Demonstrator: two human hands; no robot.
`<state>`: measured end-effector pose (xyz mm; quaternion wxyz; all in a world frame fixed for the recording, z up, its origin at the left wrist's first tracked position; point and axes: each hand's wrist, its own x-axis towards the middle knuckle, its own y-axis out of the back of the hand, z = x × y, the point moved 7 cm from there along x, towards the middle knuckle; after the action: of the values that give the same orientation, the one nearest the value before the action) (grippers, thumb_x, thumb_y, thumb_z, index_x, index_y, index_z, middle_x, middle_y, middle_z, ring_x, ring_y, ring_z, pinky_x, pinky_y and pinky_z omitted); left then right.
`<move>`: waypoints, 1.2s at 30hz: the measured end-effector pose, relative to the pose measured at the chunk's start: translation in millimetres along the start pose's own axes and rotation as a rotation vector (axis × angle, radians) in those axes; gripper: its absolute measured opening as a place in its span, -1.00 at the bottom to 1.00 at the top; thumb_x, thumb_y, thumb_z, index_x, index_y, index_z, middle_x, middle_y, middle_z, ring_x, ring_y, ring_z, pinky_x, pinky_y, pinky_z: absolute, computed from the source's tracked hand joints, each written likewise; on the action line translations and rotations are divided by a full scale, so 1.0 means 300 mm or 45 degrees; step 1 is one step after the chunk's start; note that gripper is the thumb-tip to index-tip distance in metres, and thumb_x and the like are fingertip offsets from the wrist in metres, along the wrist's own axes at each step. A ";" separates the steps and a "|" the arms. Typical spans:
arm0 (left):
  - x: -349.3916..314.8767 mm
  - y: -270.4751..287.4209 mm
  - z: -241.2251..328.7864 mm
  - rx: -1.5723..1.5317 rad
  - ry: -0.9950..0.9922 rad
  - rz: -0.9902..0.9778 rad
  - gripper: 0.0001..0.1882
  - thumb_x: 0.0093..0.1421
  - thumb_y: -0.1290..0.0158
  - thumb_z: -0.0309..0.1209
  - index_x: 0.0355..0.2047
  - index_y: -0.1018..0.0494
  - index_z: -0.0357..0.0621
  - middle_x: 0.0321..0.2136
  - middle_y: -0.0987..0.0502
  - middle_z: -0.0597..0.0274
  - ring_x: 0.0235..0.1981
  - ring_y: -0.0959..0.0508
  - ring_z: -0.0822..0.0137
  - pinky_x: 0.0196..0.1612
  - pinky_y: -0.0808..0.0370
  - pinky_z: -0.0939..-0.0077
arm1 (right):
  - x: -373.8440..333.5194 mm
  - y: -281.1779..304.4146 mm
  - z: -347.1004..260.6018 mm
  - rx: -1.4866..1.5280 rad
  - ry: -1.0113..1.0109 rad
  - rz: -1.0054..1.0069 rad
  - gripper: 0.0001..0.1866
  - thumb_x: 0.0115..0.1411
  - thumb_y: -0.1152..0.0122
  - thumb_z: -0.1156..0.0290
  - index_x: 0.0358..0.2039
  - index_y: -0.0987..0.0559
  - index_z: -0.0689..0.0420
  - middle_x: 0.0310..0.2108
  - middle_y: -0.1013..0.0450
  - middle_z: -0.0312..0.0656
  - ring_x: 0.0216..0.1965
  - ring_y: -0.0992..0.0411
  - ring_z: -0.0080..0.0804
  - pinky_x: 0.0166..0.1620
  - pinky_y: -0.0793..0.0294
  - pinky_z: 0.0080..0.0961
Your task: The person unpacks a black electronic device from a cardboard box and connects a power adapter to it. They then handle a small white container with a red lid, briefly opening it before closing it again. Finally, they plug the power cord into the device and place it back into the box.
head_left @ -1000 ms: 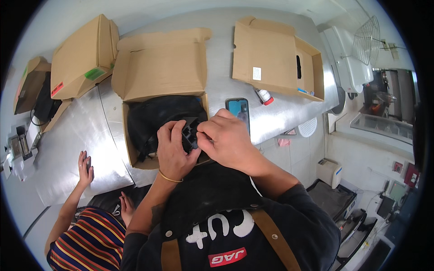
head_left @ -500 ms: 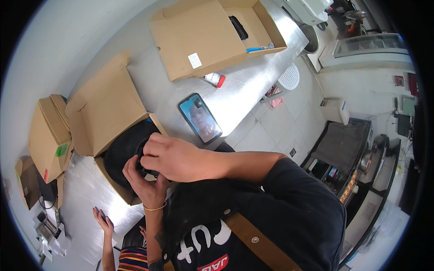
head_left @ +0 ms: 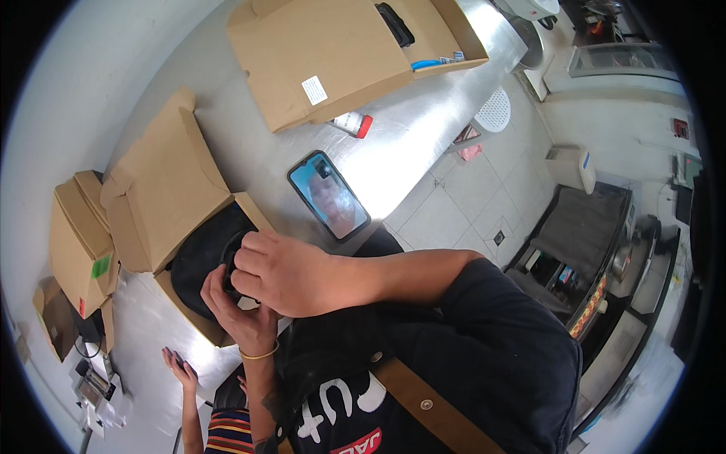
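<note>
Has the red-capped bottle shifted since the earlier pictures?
No: the red-capped bottle lies by the same edge of the white-labelled cardboard box; the view turned.

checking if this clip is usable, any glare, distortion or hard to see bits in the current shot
Head view: glare whitens the metal table right of the phone; head view: straight edges bend and the rim goes black; head view: the black piece at the left hand and right hand is partly covered, showing little detail.
</note>
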<state>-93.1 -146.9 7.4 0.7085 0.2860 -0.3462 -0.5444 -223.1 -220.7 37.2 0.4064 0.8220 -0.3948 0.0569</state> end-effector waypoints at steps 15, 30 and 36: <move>0.059 -0.008 0.050 0.007 0.086 -0.175 -0.10 -0.27 -0.44 -0.51 0.21 -0.44 -0.10 0.10 -0.42 -0.04 0.11 -0.47 -0.10 0.15 -0.49 0.11 | -0.023 0.023 0.092 0.161 -0.163 -0.044 -0.75 0.05 -0.27 0.54 -0.20 -0.58 0.12 -0.29 -0.41 -0.16 -0.21 -0.39 -0.09 -0.07 -0.44 -0.19; 0.036 0.024 -0.007 0.007 0.210 -0.190 -0.17 -0.23 -0.38 -0.55 0.18 -0.47 -0.14 0.10 -0.44 -0.04 0.17 -0.47 -0.09 0.23 -0.44 0.12 | -0.031 -0.017 0.081 0.293 -0.112 -0.076 -0.78 0.09 -0.23 0.47 -0.21 -0.58 0.16 -0.27 -0.46 -0.16 -0.17 -0.46 -0.13 -0.05 -0.49 -0.24; 0.050 0.029 -0.002 -0.047 0.146 -0.154 -0.19 -0.23 -0.39 -0.53 0.15 -0.47 -0.17 0.07 -0.44 -0.05 0.10 -0.49 -0.09 0.18 -0.47 0.12 | 0.003 -0.053 0.068 0.251 -0.053 -0.089 -0.77 0.08 -0.25 0.47 -0.21 -0.60 0.17 -0.29 -0.47 -0.16 -0.20 -0.47 -0.13 -0.08 -0.51 -0.24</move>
<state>-85.1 -159.3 16.6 0.6982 0.3240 -0.2772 -0.5751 -216.1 -230.0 14.1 0.3170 0.8723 -0.3668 0.0641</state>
